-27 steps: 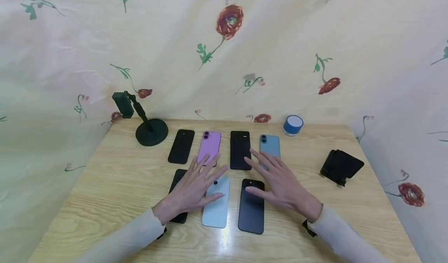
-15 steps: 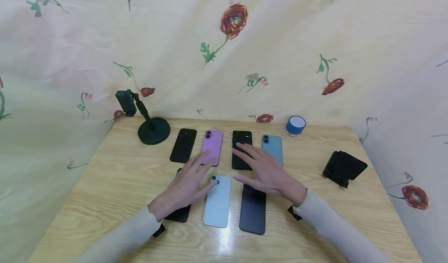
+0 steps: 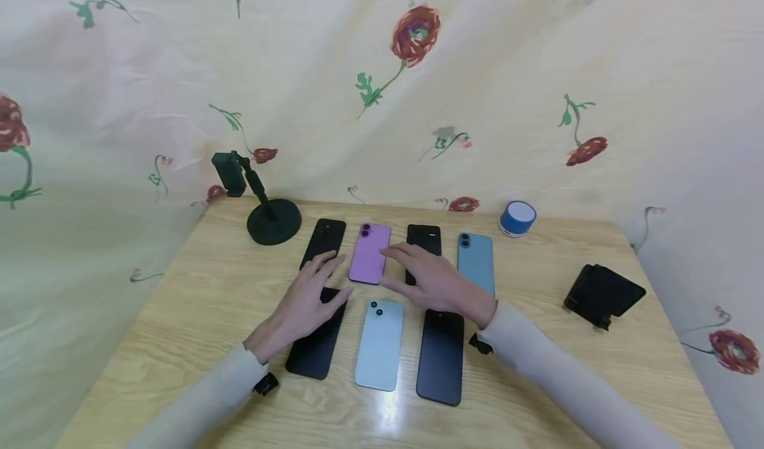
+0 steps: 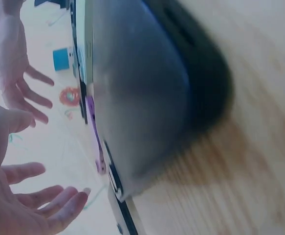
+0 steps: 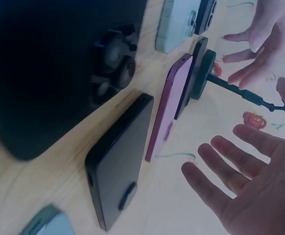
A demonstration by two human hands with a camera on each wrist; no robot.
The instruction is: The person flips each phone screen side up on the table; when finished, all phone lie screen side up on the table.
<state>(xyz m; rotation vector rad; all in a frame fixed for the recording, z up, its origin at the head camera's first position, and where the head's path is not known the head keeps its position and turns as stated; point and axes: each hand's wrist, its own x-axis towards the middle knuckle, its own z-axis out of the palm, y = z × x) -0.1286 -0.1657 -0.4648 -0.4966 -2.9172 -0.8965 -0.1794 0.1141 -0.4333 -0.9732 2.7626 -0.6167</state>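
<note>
Two rows of smartphones lie on the wooden table. My left hand [image 3: 303,306] hovers with fingers spread, overlapping the front-left black phone [image 3: 318,346]; its fingertips reach toward the back-left black phone [image 3: 325,235]. My right hand [image 3: 434,278] overlaps the back black phone [image 3: 425,237] and hides its lower part; its fingertips stand at the right edge of the purple phone [image 3: 369,253]. Between the hands lies a pale blue phone [image 3: 379,349]. Below the right wrist is a dark navy phone [image 3: 440,366], and a blue phone [image 3: 476,263] lies behind that wrist. Neither hand holds anything.
At the back left stands a black round-based stand [image 3: 274,222] with a tilting head. A small blue-and-white cylinder [image 3: 517,219] sits at the back right. Farther right lies a black folding holder [image 3: 604,296]. Floral cloth [image 3: 334,91] hangs behind the wooden table [image 3: 525,409].
Both hands have moved left over the phones. The right hand's fingertips now reach the purple phone, and the left hand has come off the pale blue one. The head view has shifted slightly.
</note>
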